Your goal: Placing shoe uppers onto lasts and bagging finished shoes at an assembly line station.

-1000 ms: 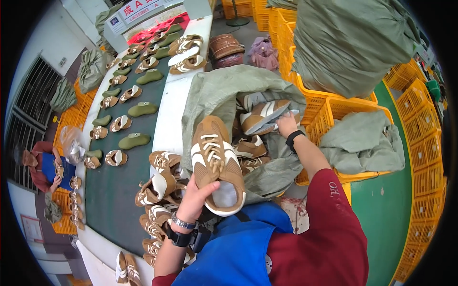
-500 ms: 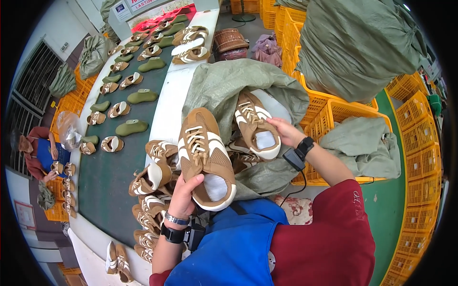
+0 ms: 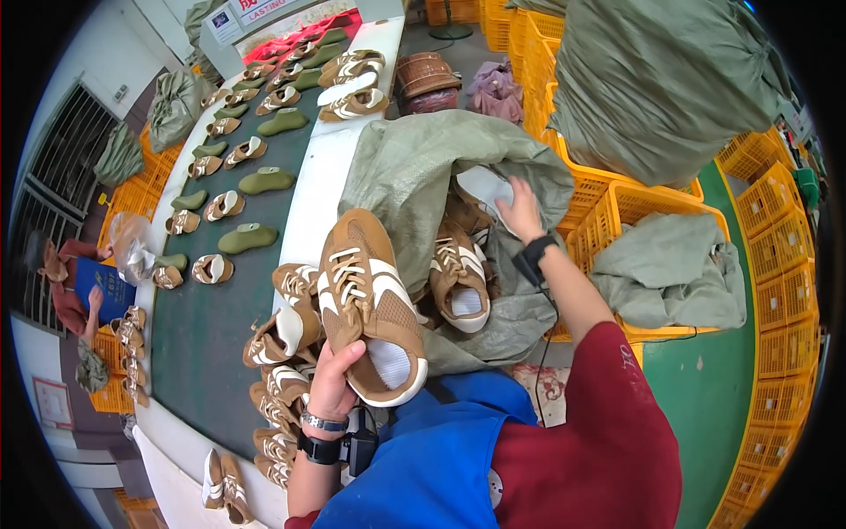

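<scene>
My left hand grips the heel side of a brown and white lace-up sneaker, thumb on its collar, toe pointing away from me. My right hand reaches into a grey-green woven sack with fingers apart, beside the pale sole of an overturned shoe; whether the fingertips press on it is unclear. A second brown and white sneaker lies in the mouth of the sack, laces up. More shoes behind it are partly hidden.
Left of me, a dark green conveyor belt carries several sneakers and green shoe lasts. Sneakers crowd its near edge. Yellow crates and sacks line the right. A co-worker stands across the belt.
My right hand has let go of its sneaker, which now rests in the sack, and has moved up toward the pale sole. My left hand still holds its sneaker, slightly lower.
</scene>
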`<state>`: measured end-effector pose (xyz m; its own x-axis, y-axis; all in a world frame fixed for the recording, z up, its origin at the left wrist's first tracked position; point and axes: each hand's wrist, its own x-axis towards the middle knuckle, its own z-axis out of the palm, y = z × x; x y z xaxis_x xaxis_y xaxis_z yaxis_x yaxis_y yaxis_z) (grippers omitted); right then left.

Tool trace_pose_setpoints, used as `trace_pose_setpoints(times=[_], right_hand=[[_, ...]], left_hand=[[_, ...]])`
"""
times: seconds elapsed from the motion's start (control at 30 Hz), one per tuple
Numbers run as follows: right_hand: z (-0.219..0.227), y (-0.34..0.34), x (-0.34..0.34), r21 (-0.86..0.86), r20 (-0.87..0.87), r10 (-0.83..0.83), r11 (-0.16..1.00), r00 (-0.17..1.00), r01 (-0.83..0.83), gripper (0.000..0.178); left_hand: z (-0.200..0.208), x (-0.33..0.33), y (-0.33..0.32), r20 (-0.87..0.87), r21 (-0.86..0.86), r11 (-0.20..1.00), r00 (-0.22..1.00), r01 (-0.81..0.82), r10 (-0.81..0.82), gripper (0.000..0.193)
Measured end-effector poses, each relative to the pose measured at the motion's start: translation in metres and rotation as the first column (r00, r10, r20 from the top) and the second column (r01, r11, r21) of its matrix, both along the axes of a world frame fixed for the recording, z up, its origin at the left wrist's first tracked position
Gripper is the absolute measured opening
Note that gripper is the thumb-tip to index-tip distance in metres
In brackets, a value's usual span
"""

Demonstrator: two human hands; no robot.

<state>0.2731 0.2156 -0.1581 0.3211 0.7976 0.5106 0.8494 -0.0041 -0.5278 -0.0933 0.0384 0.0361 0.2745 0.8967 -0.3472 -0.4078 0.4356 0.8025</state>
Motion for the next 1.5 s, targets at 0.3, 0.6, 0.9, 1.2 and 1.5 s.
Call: trace_pose_setpoints(times=[0.3, 0.6, 0.9, 1.2, 1.5], right_hand=[[0.031, 0.027, -0.032, -0.744, 0.122, 0.433, 0.635, 0.893, -0.206, 0.069], [0.064, -0.033, -0.013, -0.09, -0.067, 0.515, 0.85, 0.855, -0.519, 0.051], [0.076, -0.094, -0.002, -0.555, 0.261, 0.524, 0.769, 0.811, -0.318, 0.024], [0.082, -0.074, -0.045, -0.561, -0.242, 0.428, 0.671, 0.871, -0.485, 0.051], [0.093, -0.101, -0.057, -0.73, -0.144, 0.794, 0.318, 0.591, -0.606, 0.047]], left_hand=[[0.005, -0.002, -0.003, 0.01, -0.005, 0.999, 0.999, -0.033, 0.033, 0.052], [0.015, -0.017, -0.014, 0.011, 0.044, 0.99, 0.991, -0.137, 0.137, 0.051], [0.021, -0.033, -0.025, -0.024, 0.083, 0.988, 0.991, -0.133, 0.135, 0.055], [0.056, -0.14, -0.096, 0.041, 0.36, 0.734, 0.796, -0.576, 0.604, 0.047], [0.068, -0.251, -0.251, 0.118, 0.401, 0.233, 0.302, -0.886, 0.946, 0.042]])
